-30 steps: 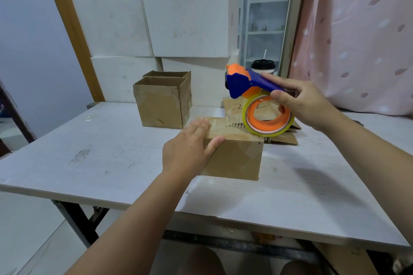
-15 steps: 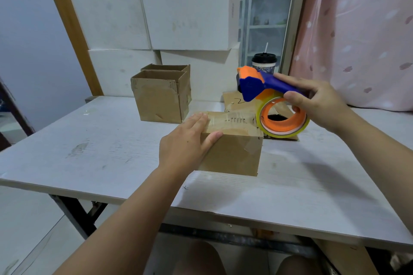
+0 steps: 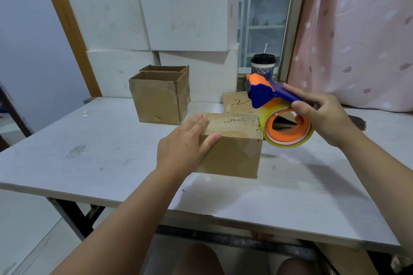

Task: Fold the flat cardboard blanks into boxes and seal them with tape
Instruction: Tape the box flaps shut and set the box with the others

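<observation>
Brown cardboard box (image 3: 230, 154) sits in the middle of the table (image 3: 89, 152), and its top looks taped. The left hand (image 3: 185, 145) lies flat on it with straight fingers. The right hand (image 3: 321, 114) grips the tape dispenser (image 3: 266, 96) beside the box's right edge. Two folded boxes (image 3: 156, 100) stand open near the far edge. Flat blanks (image 3: 234, 102) are left to fold.

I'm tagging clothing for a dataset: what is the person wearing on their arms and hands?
Nothing that shows: the left forearm and right forearm are bare, no sleeve in view; the left hand and right hand have no gloves, rings, watch or bracelet.
</observation>
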{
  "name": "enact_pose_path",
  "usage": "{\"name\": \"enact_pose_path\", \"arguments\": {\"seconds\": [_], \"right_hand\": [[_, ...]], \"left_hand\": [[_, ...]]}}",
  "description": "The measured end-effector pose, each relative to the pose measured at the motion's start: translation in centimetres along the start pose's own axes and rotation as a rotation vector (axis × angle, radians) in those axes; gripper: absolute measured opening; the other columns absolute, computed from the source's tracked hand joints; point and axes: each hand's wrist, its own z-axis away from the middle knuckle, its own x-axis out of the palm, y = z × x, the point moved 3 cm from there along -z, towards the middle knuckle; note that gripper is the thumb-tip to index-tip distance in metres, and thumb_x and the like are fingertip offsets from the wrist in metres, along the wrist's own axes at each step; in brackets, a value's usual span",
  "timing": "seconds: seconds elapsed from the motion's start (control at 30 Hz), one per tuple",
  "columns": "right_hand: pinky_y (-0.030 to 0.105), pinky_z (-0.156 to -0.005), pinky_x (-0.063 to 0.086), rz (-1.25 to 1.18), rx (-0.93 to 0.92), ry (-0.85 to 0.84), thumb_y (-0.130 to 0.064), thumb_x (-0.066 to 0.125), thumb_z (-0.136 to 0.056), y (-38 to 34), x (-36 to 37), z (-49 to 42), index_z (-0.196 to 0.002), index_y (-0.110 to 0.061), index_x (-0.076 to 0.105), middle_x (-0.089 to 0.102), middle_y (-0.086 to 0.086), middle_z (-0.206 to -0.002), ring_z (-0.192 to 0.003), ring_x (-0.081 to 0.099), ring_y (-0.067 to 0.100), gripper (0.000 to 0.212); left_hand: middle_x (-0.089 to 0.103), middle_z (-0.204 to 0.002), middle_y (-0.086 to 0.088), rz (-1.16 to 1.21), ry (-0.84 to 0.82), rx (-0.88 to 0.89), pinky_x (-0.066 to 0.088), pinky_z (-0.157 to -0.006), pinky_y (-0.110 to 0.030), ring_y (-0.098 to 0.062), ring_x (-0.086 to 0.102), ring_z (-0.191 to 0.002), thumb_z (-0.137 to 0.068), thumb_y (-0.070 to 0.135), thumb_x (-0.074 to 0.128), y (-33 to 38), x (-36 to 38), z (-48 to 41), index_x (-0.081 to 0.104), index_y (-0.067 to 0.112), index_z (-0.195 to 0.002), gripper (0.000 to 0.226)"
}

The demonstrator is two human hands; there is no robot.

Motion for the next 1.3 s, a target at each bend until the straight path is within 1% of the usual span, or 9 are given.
{"name": "enact_pose_path", "arguments": {"seconds": [0.23,0.5,0.63,0.8,0.9,0.97,1.1,1.2,1.3], "right_hand": [[0.003,-0.074,0.043,-0.074,0.046,0.064,-0.04,0.059,-0.082,1.0,0.2,0.8,-0.111,-0.049,0.059,0.066,-0.037,-0.096,-0.091,0.059,-0.014,0.031],[0.011,-0.06,0.047,-0.102,0.111,0.09,-0.037,0.055,-0.081,2.8,0.4,2.4,-0.114,-0.047,0.058,0.065,-0.011,-0.095,-0.069,0.058,-0.002,0.034],[0.01,-0.057,0.046,-0.143,0.128,0.154,-0.032,0.057,-0.086,3.7,1.2,3.3,-0.114,-0.048,0.059,0.067,-0.018,-0.083,-0.064,0.057,-0.001,0.032],[0.019,-0.056,0.047,-0.187,0.177,0.15,-0.031,0.054,-0.093,4.8,2.6,4.1,-0.116,-0.049,0.058,0.064,0.001,-0.087,-0.062,0.054,0.004,0.03],[0.02,-0.06,0.047,-0.176,0.191,0.136,-0.036,0.051,-0.091,4.6,2.7,4.1,-0.118,-0.048,0.056,0.065,-0.002,-0.09,-0.066,0.056,0.003,0.03],[0.017,-0.06,0.048,-0.165,0.18,0.124,-0.038,0.05,-0.089,4.1,2.9,4.1,-0.119,-0.046,0.054,0.066,-0.007,-0.091,-0.068,0.057,0.001,0.031],[0.01,-0.079,0.046,-0.113,0.128,0.061,-0.043,0.052,-0.081,3.1,3.4,4.1,-0.12,-0.046,0.049,0.061,-0.009,-0.12,-0.102,0.058,-0.001,0.039],[0.022,-0.103,0.041,-0.058,0.108,-0.012,-0.046,0.053,-0.083,3.1,3.1,4.0,-0.123,-0.051,0.044,0.047,-0.026,-0.132,-0.126,0.047,0.006,0.041],[0.028,-0.108,0.037,0.002,0.093,-0.11,-0.048,0.057,-0.089,3.2,2.8,3.8,-0.128,-0.059,0.034,0.039,-0.02,-0.144,-0.134,0.04,0.008,0.046]], "left_hand": [[0.038,-0.146,0.02,-0.007,0.006,-0.009,0.041,-0.07,-0.027,-0.005,0.038,-0.132,-0.075,0.075,0.006,0.0,0.2,0.0,0.043,0.036,-0.139,0.083],[0.04,-0.145,0.018,-0.012,0.014,-0.012,0.036,-0.065,-0.025,-0.008,0.045,-0.127,-0.076,0.076,0.007,-0.1,0.3,-0.1,0.046,0.035,-0.137,0.083],[0.04,-0.145,0.018,0.006,0.011,-0.007,0.038,-0.067,-0.026,-0.007,0.042,-0.129,-0.077,0.074,0.009,0.1,0.2,0.0,0.047,0.035,-0.136,0.081],[0.049,-0.133,0.008,-0.139,-0.117,0.105,0.038,-0.09,-0.033,-0.015,0.051,-0.115,-0.073,0.074,-0.007,1.2,-0.8,-0.6,0.044,0.035,-0.136,0.09],[0.058,-0.12,0.004,-0.267,-0.134,0.133,0.017,-0.108,-0.044,-0.015,0.054,-0.11,-0.067,0.077,-0.02,3.3,-1.3,-1.6,0.06,0.025,-0.118,0.108],[0.055,-0.131,-0.001,-0.199,-0.143,0.167,0.021,-0.109,-0.041,-0.018,0.049,-0.118,-0.069,0.076,-0.014,5.0,-0.8,-2.1,0.06,0.017,-0.121,0.107],[0.037,-0.149,0.001,-0.155,-0.151,0.225,0.025,-0.109,-0.037,-0.018,0.032,-0.136,-0.068,0.079,-0.01,6.8,1.0,-1.6,0.034,0.022,-0.144,0.104],[0.044,-0.144,0.005,-0.215,-0.109,0.172,0.027,-0.107,-0.036,-0.015,0.037,-0.134,-0.069,0.084,-0.005,6.7,1.5,-1.2,0.04,0.025,-0.14,0.102],[0.051,-0.137,0.009,-0.185,-0.076,0.128,0.028,-0.105,-0.035,-0.013,0.042,-0.13,-0.071,0.08,0.006,6.4,1.7,-1.4,0.047,0.029,-0.134,0.091]]}}
